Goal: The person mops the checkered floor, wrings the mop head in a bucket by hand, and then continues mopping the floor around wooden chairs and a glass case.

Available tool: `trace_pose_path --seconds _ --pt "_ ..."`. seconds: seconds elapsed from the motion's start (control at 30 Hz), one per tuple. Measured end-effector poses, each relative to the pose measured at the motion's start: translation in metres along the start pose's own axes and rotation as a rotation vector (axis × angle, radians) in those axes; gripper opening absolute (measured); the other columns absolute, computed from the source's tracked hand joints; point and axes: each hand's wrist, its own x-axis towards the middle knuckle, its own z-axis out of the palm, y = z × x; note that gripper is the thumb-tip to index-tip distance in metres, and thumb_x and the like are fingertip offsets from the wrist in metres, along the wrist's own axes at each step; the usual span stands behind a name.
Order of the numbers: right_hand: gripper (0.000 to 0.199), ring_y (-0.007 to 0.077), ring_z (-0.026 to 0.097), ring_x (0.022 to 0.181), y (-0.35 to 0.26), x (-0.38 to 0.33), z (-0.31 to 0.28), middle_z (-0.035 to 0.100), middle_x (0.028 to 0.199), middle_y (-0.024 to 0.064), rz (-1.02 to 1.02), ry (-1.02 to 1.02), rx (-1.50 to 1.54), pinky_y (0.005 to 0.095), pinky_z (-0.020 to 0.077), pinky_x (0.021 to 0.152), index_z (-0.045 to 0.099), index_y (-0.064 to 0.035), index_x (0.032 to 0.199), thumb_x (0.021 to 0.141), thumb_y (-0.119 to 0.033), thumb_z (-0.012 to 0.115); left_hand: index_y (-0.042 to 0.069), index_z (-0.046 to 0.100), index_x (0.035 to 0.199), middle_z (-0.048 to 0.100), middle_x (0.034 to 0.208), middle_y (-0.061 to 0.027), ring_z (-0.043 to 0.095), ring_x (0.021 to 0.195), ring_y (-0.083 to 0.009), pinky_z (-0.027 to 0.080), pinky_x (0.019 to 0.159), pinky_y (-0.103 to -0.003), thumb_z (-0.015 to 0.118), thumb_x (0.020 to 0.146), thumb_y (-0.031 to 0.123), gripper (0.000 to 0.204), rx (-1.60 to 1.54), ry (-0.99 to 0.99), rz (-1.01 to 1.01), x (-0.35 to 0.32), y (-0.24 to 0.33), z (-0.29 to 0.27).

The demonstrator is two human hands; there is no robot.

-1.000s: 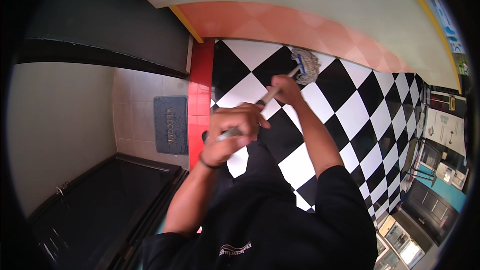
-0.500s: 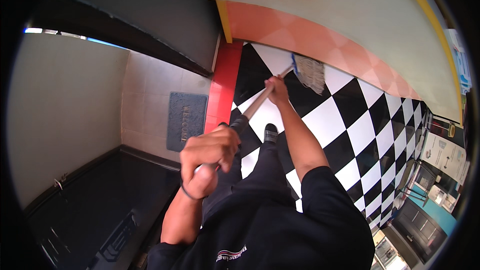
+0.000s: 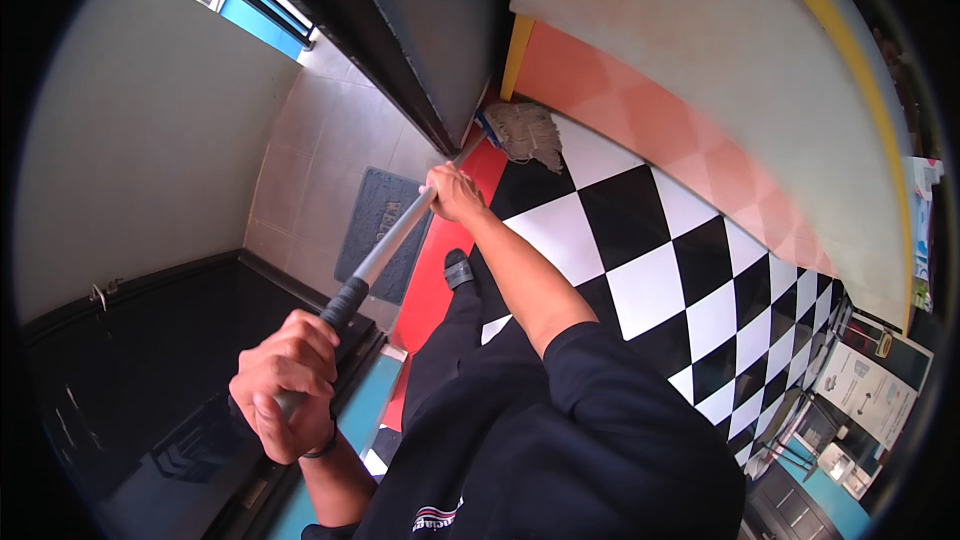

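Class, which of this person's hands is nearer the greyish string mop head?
Right. The right hand grips the long silver pole near the greyish string mop head; the left hand grips the pole farther back, by its black ribbed handle.

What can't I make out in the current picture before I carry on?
All in the head view:
- Mop handle: its upper end, hidden by the left hand; another stretch, by the right hand.
- Floor under the mop head: covered by its strands.
- Second foot: out of sight; only one sandal shows.
- Objects at the right rim: too small, cut off by the lens edge.
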Motion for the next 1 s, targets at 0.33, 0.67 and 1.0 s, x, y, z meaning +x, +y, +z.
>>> trace_pose_path --seconds 0.33,0.67,1.0 --pt "0.015 0.0295 0.059 0.091 0.055 -0.086 -0.087 0.059 0.087 0.0092 -0.019 -0.12 -0.025 0.0448 0.0477 0.074 0.057 -0.0119 0.083 0.07 -0.016 0.065 0.007 0.045 0.055 0.038 0.045 -0.0036 0.031 0.042 -0.015 0.03 0.056 -0.034 0.034 0.086 0.035 0.043 -0.16 0.076 -0.069 -0.031 0.002 0.067" --pt "0.019 0.0367 0.056 0.088 0.248 -0.255 -0.222 0.056 0.09 0.0115 0.446 0.046 -0.117 0.0459 0.0471 0.072 0.053 -0.0105 0.083 0.083 -0.027 0.062 0.002 0.045 0.052 0.042 0.045 -0.011 0.034 0.041 -0.0218 0.031 0.054 -0.038 0.041 0.074 0.033 0.039 -0.408 -0.109 -0.266 -0.062 -0.072 0.257" --pt "0.031 0.0356 0.055 0.073 0.371 -0.428 -0.261 0.053 0.078 0.0132 0.672 0.338 -0.153 0.043 0.0446 0.065 0.046 -0.0072 0.08 0.082 -0.028 0.068 -0.002 0.052 0.06 0.053 0.058 -0.0117 0.05 0.064 -0.0253 0.041 0.074 -0.035 0.049 0.075 0.015 0.023 -0.498 -0.659 -0.486 -0.118 -0.104 0.385"
